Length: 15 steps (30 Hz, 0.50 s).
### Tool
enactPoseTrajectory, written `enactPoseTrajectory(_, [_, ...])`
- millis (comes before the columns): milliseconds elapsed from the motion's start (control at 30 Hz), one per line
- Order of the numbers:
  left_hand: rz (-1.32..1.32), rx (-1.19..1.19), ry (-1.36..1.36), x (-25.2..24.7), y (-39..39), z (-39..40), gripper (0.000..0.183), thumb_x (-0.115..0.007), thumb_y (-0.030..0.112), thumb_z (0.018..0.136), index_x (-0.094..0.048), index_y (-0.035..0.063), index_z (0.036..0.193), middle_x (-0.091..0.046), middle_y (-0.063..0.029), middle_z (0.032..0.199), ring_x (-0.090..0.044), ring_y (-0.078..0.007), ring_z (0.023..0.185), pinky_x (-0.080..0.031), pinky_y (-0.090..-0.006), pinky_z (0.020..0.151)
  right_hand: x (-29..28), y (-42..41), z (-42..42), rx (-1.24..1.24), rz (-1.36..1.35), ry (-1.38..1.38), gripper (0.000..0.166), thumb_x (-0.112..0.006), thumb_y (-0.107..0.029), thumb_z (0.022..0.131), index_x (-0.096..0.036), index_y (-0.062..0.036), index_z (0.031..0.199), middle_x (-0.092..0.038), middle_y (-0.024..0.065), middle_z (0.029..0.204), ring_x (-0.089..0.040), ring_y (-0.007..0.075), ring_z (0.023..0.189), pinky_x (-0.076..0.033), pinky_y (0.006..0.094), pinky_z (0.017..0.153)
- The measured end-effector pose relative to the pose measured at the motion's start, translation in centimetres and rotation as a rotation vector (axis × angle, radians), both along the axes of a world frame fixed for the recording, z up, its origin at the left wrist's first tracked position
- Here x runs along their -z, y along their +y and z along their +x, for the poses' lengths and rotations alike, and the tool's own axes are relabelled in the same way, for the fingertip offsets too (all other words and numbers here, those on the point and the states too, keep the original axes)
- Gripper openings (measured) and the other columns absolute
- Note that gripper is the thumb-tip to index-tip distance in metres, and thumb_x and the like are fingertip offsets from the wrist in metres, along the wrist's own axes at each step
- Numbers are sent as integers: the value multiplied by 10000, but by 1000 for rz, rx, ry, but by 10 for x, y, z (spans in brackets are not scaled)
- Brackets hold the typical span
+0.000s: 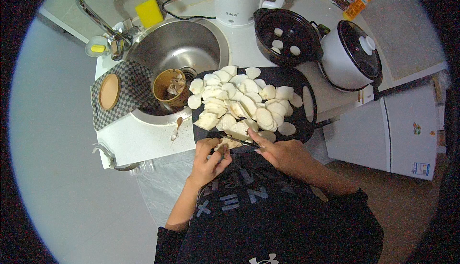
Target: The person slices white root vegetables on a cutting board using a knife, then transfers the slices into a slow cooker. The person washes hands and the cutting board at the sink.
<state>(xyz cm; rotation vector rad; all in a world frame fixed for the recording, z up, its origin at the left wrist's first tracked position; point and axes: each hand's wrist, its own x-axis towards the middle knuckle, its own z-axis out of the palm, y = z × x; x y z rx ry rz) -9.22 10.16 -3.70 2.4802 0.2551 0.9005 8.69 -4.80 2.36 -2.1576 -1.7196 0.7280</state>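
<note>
My left hand [210, 159] pins a pale piece of root vegetable [229, 144] at the near edge of a black cutting board [298, 79]. In my right hand [285, 154] is a knife [241, 141], its dark blade lying against that piece; the handle is mostly hidden by my fingers. My right index finger stretches forward and touches the slices beyond the blade. A spread heap of white, oval root-vegetable slices [248, 93] covers much of the board, with a few lying apart at its right.
Left of the board, a brown cup [169, 100] with scraps sits in the round steel sink [169, 41], beside a checkered cloth [134, 71]. Beyond the board stand a white kettle [235, 1], a dark pot [264, 50] holding several slices, and a white lidded pot [336, 61].
</note>
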Motion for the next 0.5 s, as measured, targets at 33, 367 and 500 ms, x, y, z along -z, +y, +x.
enactPoseTrajectory(33, [1,-1,-5,1,0,0,365,-746,-14,575,-595,23,904,-561,-116,964,-547,-296,874,-468,-365,730,0,1,0,-2,-17,7,611,-575,-266,855,-296,-221,1397,-551,125,544,-588,275,483,-473,396,454])
enactPoseTrajectory(367, [9,-21,-10,1,-1,-2,390,-750,-13,570,-600,25,928,-560,-116,961,-546,-289,860,-462,-355,725,27,1,-7,-22,124,-78,580,-579,-236,851,-339,-204,1378,-516,113,490,-561,269,422,-456,398,412])
enactPoseTrajectory(500, [20,-25,-18,1,-2,-2,397,-753,-8,568,-601,20,933,-561,-116,959,-544,-290,864,-459,-355,733,27,0,-8,18,190,-110,598,-598,-255,839,-341,-198,1376,-535,100,501,-573,256,437,-455,386,409])
